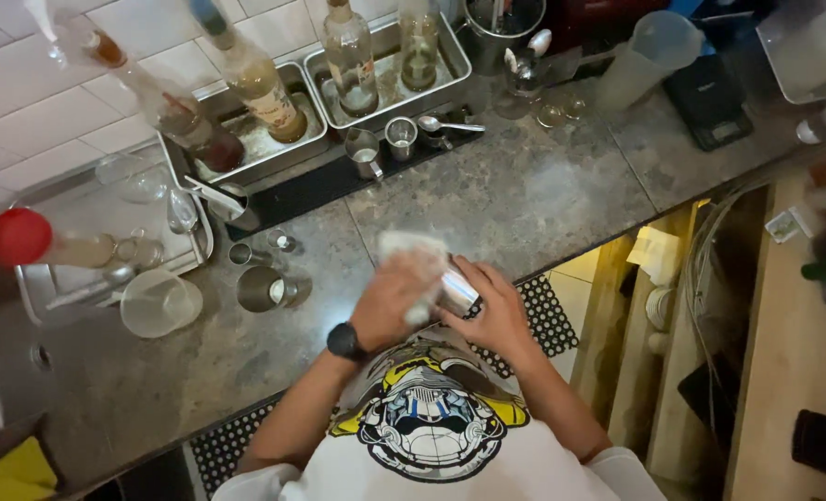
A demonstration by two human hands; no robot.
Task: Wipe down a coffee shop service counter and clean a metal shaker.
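The right hand [498, 311] gripped a shiny metal cup [457, 292] steady above the grey stone bench [524, 195], so the left hand [396, 295], pinching a white cloth [411, 252], could rub it.

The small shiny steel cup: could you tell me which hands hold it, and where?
Right hand grips the small shiny steel cup around its side; left hand presses a white cloth onto it.

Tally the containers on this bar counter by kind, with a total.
Glass bottles standing in steel trays: 5
Small steel cups and jiggers on the counter: 6
Clear plastic pitchers: 2
Steel cup in the hands: 1
Total: 14
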